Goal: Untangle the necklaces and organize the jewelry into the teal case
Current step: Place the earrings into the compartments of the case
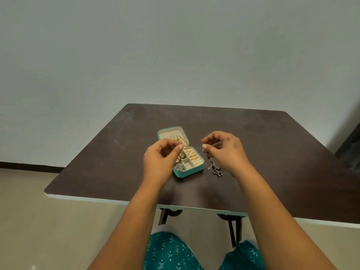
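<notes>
Left hand: fingers curled, thumb and forefinger pinched; contents too fine to tell. Open teal zip jewelry case mid dark brown table, gold pieces in compartments. Right hand pinches dark beaded silver necklace, its end pooled beside case.

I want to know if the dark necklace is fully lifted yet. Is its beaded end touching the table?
Touching. In the head view the dark necklace hangs from the right hand, and its beaded end lies bunched on the table beside the teal case.
</notes>
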